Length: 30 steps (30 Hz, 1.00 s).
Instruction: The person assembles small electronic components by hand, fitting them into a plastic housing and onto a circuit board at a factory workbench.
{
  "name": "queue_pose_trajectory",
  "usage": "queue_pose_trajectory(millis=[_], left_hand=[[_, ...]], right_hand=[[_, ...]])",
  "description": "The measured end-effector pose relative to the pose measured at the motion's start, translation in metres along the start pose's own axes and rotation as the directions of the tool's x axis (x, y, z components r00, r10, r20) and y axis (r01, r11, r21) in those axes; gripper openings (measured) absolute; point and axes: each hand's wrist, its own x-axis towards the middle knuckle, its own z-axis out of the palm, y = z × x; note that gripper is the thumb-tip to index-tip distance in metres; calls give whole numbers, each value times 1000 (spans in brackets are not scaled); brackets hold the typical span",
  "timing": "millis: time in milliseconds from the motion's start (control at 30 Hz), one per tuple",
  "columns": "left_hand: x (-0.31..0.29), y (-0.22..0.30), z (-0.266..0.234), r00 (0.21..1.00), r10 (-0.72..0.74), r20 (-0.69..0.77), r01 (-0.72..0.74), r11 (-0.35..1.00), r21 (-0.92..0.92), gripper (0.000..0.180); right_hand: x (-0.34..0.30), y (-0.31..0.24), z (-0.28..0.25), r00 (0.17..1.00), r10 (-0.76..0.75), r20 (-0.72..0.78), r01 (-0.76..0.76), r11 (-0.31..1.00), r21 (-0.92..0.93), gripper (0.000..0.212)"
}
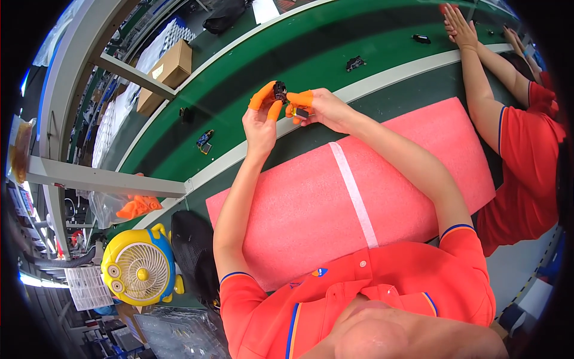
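Over the near edge of the green belt, both my hands meet around a small black part (pixel 280 90); its exact kind is too small to tell. My left hand (pixel 260 127) pinches it between fingers covered with orange finger cots. From the right, my right hand (pixel 330 110), also in orange finger cots, reaches the part's lower side with its fingertips. A small dark piece with a yellowish edge (pixel 300 113) shows at the right fingers, and it seems joined to the part. Beneath my forearms lies a pink foam block (pixel 299 209) with a white strip across it.
Several small dark parts, one of them bluish (pixel 204 141), lie on the green conveyor belt (pixel 239 78). A metal frame post (pixel 107 176) crosses at left, near a bag of orange finger cots (pixel 139 205) and a yellow fan (pixel 140 272). At right, a co-worker's hands (pixel 460 27) touch.
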Motion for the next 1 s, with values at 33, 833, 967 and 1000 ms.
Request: queue_pose_trajectory(millis=[33,833,967,1000], left_hand=[[0,2,-1,1000,15,19,-15,1000,24,36],[3,6,-8,920,-370,131,390,824,-411,30],[6,6,-15,858,-447,255,514,726,-457,30],[7,7,-15,834,-464,298,551,688,-472,29]], right_hand=[[0,-1,-1,1000,21,2,-21,999,-30,15],[-8,-6,2,862,-507,-13,361,631,-686,13],[-8,-5,0,851,-524,34,423,647,-634,14],[-8,-5,-2,844,-533,57,456,659,-598,15]])
